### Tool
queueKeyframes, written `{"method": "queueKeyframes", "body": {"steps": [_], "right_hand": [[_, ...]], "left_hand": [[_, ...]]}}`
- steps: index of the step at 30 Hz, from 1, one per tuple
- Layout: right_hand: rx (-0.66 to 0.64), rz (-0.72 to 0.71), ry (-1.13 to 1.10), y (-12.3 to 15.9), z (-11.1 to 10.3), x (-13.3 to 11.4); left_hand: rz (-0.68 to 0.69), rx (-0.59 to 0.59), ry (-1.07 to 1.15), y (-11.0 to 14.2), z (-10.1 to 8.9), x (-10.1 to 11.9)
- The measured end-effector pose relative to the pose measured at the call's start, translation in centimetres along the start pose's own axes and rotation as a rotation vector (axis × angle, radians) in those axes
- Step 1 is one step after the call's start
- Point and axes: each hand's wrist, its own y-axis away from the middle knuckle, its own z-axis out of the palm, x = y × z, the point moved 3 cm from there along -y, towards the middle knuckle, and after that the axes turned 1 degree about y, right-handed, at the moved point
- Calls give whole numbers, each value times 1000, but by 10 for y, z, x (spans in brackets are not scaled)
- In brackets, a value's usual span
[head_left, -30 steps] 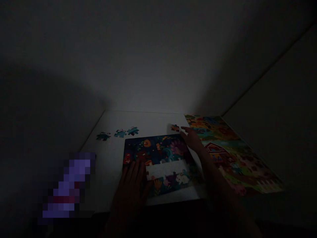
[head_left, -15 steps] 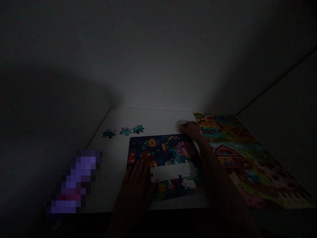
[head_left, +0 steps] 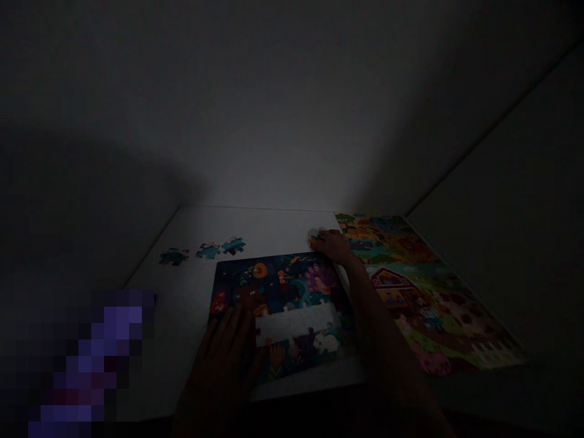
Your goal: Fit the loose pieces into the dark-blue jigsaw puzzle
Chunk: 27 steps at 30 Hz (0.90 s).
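Head view. Item: jigsaw puzzle (head_left: 274, 286), part-built, on a white table (head_left: 269, 228), with a pale unfilled gap (head_left: 294, 325) in its lower half. Left hand (head_left: 219, 359): open, fingers spread, resting on the puzzle's lower left, holding nothing visible. Right hand (head_left: 331, 246): narrow, fingertips drawn together at the puzzle's top edge by a small puzzle piece (head_left: 317, 238); too dark to tell whether it is gripped. Right forearm (head_left: 383, 328): reaching forward between the puzzle and a picture sheet (head_left: 410, 286). Also present: three loose puzzle pieces (head_left: 208, 250) beyond the puzzle; a blurred purple object (head_left: 86, 365). Judged risks: the forearm could drag the sheet or shift the puzzle; a weak pinch could drop the small piece; dim light could hide piece edges.
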Motion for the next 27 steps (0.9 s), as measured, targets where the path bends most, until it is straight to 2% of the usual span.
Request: {"method": "queueKeyframes", "body": {"steps": [5, 14, 23, 27], "right_hand": [[-40, 23, -38, 0, -1, 0], [13, 91, -115, -7, 10, 7], [24, 113, 0, -2, 1, -3], [15, 78, -32, 2, 0, -13]], "left_hand": [[-7, 16, 7, -1, -4, 2], [-24, -47, -19, -2, -9, 5], [-15, -29, -14, -3, -9, 5], [-7, 4, 1, -2, -7, 4]]}}
